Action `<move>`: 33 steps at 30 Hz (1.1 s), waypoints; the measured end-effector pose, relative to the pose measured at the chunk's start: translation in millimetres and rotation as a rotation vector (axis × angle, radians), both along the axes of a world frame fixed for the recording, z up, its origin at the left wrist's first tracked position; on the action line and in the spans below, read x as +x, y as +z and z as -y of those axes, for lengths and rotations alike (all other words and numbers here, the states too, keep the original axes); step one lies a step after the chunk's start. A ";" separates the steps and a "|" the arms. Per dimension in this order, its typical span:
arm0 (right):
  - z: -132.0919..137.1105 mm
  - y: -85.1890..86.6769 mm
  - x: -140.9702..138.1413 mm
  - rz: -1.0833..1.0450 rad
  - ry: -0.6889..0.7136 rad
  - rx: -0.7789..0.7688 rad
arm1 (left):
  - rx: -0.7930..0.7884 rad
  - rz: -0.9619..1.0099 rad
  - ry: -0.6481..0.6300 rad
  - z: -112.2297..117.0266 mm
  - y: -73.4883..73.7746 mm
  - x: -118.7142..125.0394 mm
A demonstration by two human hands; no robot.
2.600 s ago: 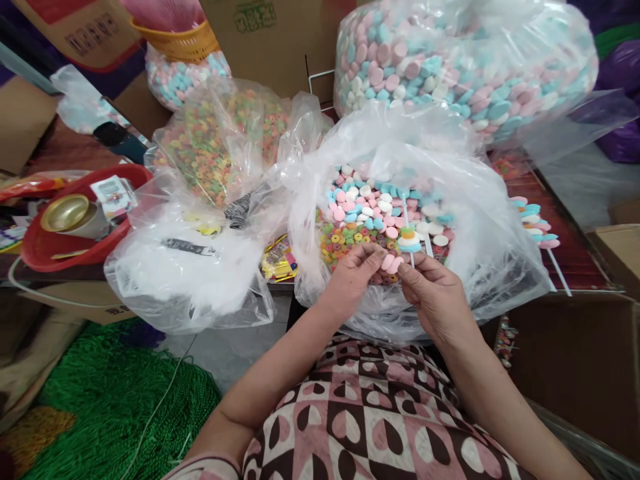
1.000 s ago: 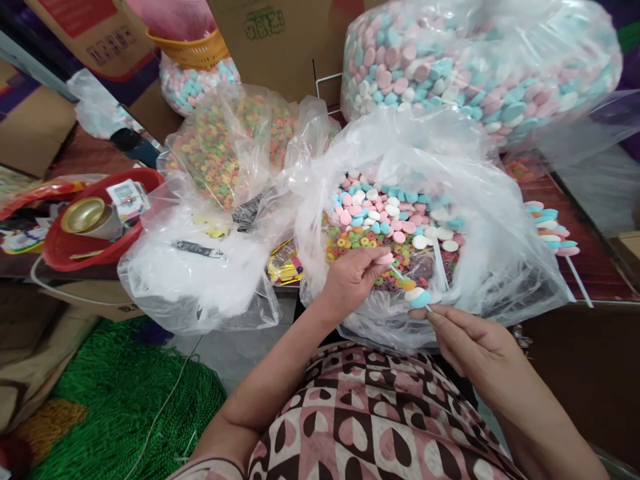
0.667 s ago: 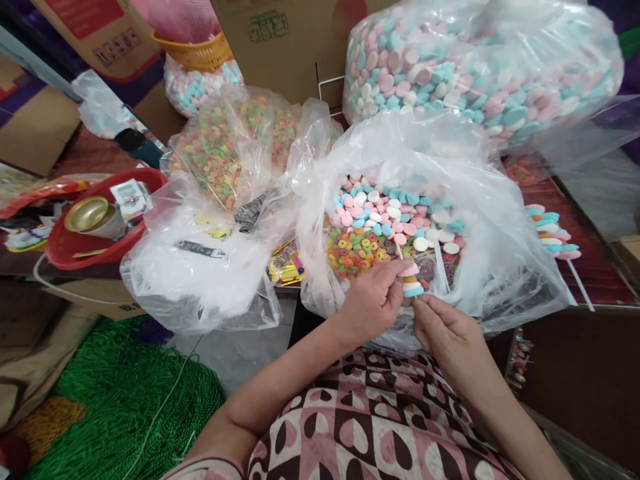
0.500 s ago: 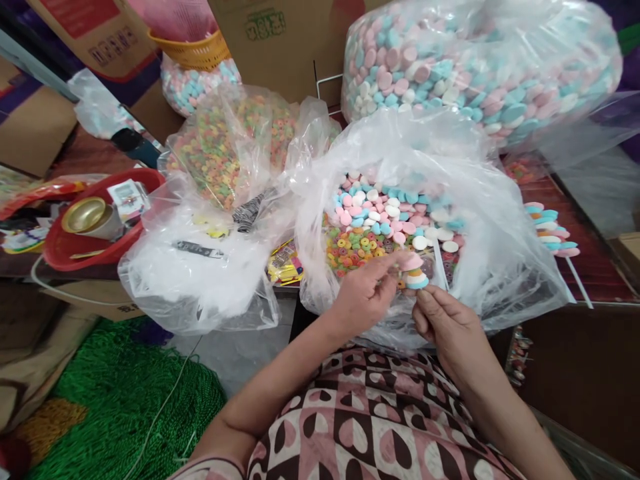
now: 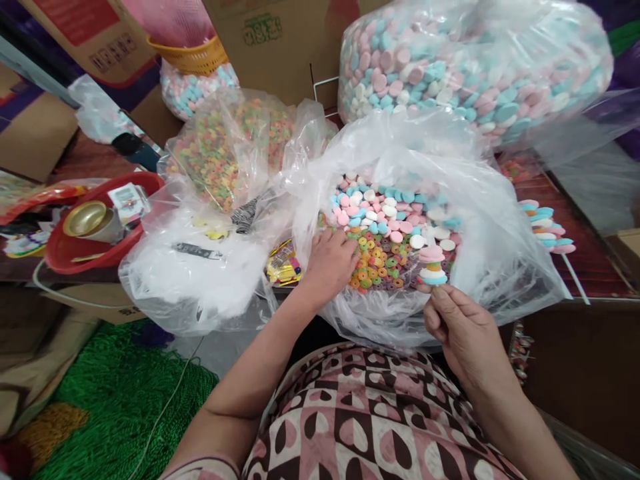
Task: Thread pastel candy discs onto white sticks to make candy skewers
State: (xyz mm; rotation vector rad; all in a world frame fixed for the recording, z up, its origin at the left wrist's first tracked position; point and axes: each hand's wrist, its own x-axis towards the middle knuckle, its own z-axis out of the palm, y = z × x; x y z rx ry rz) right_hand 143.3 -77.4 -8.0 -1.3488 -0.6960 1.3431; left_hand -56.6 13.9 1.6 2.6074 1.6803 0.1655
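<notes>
An open clear plastic bag (image 5: 480,220) in front of me holds pink, blue and white round candies (image 5: 380,203) and small colourful ring candies (image 5: 377,263). My right hand (image 5: 463,330) is closed on a thin stick carrying a short stack of candies (image 5: 433,265), with a pink one on top and a blue one at the bottom. My left hand (image 5: 330,263) reaches into the bag, fingers bent down into the ring candies. Whether it holds any is hidden.
A finished candy skewer (image 5: 545,227) lies on the table to the right. A big bag of pastel candies (image 5: 475,60) sits behind, a bag of ring candies (image 5: 225,143) and a red basin (image 5: 65,250) to the left. Green netting (image 5: 115,400) lies on the floor.
My left hand pushed a pink candy onto the stick, then left it and moved left into the ring candies. My right hand kept the stick and shifted slightly right.
</notes>
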 end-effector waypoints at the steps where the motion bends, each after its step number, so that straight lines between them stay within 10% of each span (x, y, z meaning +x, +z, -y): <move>1: 0.2 -0.6 -0.1 0.002 0.004 0.000 | -0.004 0.000 -0.009 1.3 1.0 1.3; 24: 6.6 -15.3 3.4 0.116 0.109 0.013 | -0.305 -0.184 -0.322 -42.7 32.6 1.7; 33: 6.6 -19.7 -0.3 0.137 0.154 0.004 | -0.176 -0.108 -0.290 -33.7 14.4 -10.9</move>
